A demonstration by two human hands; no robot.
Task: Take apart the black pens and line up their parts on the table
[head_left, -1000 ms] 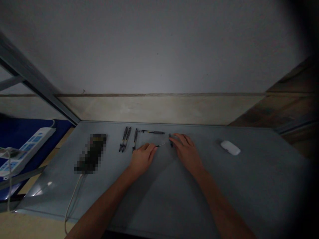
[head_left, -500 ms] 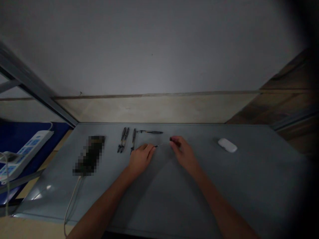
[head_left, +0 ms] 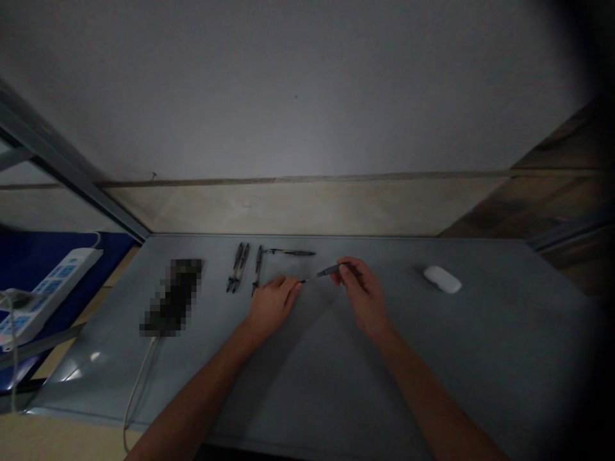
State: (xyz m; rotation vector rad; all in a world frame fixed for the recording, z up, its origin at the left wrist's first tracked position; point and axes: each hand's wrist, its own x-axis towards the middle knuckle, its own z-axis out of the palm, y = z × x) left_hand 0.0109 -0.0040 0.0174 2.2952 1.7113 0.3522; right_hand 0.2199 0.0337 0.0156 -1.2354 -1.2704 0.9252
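Note:
My left hand [head_left: 273, 304] is closed, its thumb and fingers pinching a thin pen refill [head_left: 309, 279] that points right. My right hand [head_left: 362, 294] is closed around a dark grey pen barrel [head_left: 327, 271], whose front end faces the refill. The two parts meet or nearly meet between my hands; whether the refill tip is inside the barrel I cannot tell. Just beyond my left hand lies a dark pen [head_left: 259, 261], its near end close to my fingers. Another pen [head_left: 298, 253] lies crosswise behind, with thin parts at its left end.
Two more pens [head_left: 239, 262] lie side by side left of my hands. A blurred-out dark device [head_left: 173, 298] with a white cable [head_left: 137, 378] rests at the left. A white mouse [head_left: 442, 280] sits at the right. Beyond the grey table [head_left: 307, 397] stands a wall; a power strip [head_left: 48, 294] is far left.
My right hand has turned and shifted slightly right, bringing the grey pen barrel into view in line with the refill. My left hand has stayed nearly still.

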